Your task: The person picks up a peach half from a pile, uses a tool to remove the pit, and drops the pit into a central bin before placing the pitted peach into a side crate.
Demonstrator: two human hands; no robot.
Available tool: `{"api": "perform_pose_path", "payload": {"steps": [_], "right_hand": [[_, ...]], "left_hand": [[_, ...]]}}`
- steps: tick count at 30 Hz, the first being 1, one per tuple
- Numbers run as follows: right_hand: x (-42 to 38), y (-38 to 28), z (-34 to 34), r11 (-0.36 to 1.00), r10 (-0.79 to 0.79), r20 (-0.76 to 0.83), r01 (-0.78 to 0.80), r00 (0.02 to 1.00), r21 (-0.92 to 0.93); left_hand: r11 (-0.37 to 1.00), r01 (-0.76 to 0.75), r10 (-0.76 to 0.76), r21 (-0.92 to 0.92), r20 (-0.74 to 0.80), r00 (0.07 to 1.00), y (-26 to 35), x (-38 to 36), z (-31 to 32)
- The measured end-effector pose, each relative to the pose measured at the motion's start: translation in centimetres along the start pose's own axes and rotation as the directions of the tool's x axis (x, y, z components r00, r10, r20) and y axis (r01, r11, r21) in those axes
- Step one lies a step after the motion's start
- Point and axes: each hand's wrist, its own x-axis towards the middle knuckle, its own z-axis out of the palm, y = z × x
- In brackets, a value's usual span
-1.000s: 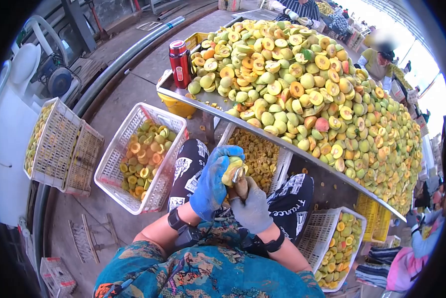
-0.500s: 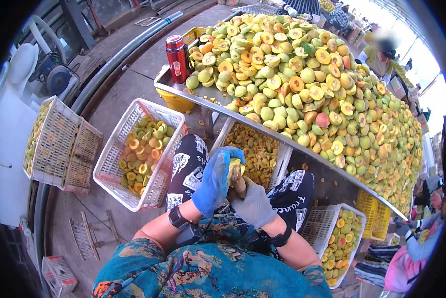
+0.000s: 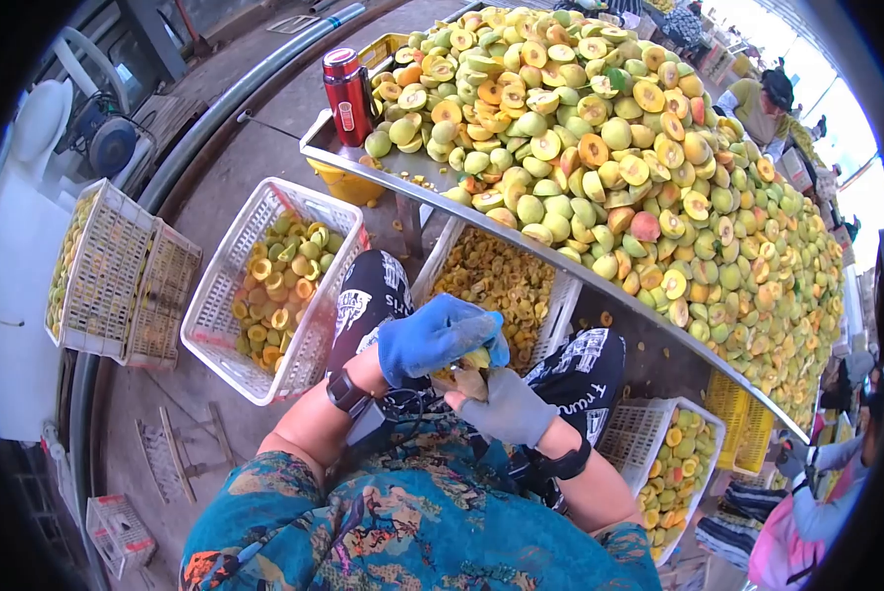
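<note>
My left hand [image 3: 434, 338], in a blue glove, is closed around a yellow-green peach half [image 3: 476, 361], mostly covered by its fingers. My right hand [image 3: 511, 406], in a grey glove, grips a short wooden-handled tool [image 3: 471, 383] against the fruit; the tool's working end is hidden. Both hands meet above my lap. Just beyond them, between my knees, a white crate [image 3: 566, 303] holds small orange-brown fruit pieces. A large heap of halved peaches [image 3: 599, 148] covers the metal table [image 3: 412, 187] in front.
White crates of fruit stand left [image 3: 210, 350] and right [image 3: 693, 522]; stacked crates [image 3: 102, 281] are farther left. A red thermos [image 3: 348, 103] stands at the table corner above a yellow bucket [image 3: 343, 184]. Yellow crates [image 3: 742, 428] sit at right. Other people work at the right edge.
My left hand has turned over the fruit, its back now upward and fingers reaching rightward. The tool has tilted lower in my right hand. The view has shifted slightly.
</note>
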Motion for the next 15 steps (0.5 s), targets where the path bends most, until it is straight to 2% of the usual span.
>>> {"api": "perform_pose_path", "payload": {"steps": [1, 2, 3, 4, 5, 6, 7, 8, 9, 10, 12, 13, 14, 15], "right_hand": [[0.3, 0.8, 0.2, 1.0, 0.0, 0.006, 0.0, 1.0, 0.003], [0.6, 2.0, 0.9, 0.96, -0.078, 0.055, 0.06, 0.995, 0.274], [0.8, 2.6, 1.2, 0.844, -0.165, 0.078, 0.1, 0.983, 0.526], [0.8, 2.5, 1.2, 0.843, -0.165, 0.079, 0.099, 0.983, 0.529], [0.8, 2.3, 1.2, 0.815, -0.245, 0.091, 0.154, 0.965, 0.558], [0.7, 2.2, 1.1, 0.782, -0.324, 0.099, 0.207, 0.941, 0.588], [0.9, 2.7, 0.8, 0.78, -0.323, 0.096, 0.207, 0.942, 0.591], [1.1, 3.5, 0.3, 0.719, -0.357, 0.099, 0.206, 0.929, 0.664], [1.1, 3.6, -0.2, 0.653, -0.392, 0.1, 0.2, 0.914, 0.731], [0.9, 3.6, -0.7, 0.652, -0.392, 0.1, 0.2, 0.915, 0.731], [0.3, 3.0, -1.2, 0.57, -0.314, 0.092, 0.11, 0.945, 0.814], [0.4, 3.0, -0.9, 0.543, -0.267, 0.03, 0.124, 0.963, 0.831], [0.6, 2.7, -0.6, 0.541, -0.269, 0.035, 0.122, 0.962, 0.832], [0.8, 2.4, -0.2, 0.619, -0.191, -0.173, 0.255, 0.966, 0.743]], "left_hand": [[0.992, -0.046, 0.043, -0.118, -0.024, 0.999, -0.6, 0.1, 0.1], [0.992, -0.037, 0.034, -0.121, -0.024, 0.999, -0.9, 0.3, 0.4], [0.954, -0.13, 0.123, -0.269, -0.043, 0.991, -1.2, 0.7, 0.8], [0.886, -0.223, 0.21, -0.406, -0.076, 0.975, -1.5, 1.2, 1.1], [0.769, -0.207, 0.232, -0.605, -0.037, 0.972, -3.2, 1.8, 1.4], [0.77, -0.204, 0.229, -0.605, -0.036, 0.973, -2.8, 2.1, 1.9], [0.676, -0.194, 0.103, -0.711, -0.17, 0.98, -1.9, 2.4, 2.3], [0.567, -0.206, -0.042, -0.798, -0.278, 0.96, -1.4, 2.6, 2.5], [0.632, -0.196, -0.068, -0.75, -0.306, 0.95, -1.7, 2.7, 2.0], [0.632, -0.195, -0.069, -0.75, -0.305, 0.95, -1.9, 2.7, 1.7], [0.757, -0.117, -0.214, -0.643, -0.414, 0.885, -2.0, 2.3, 1.1], [0.652, -0.106, -0.229, -0.751, -0.329, 0.916, -2.4, 1.7, 0.5], [0.653, -0.107, -0.232, -0.75, -0.332, 0.914, -2.9, 1.4, 0.1], [0.972, -0.133, 0.029, -0.194, -0.459, 0.888, -3.1, 1.1, -0.1]]}}
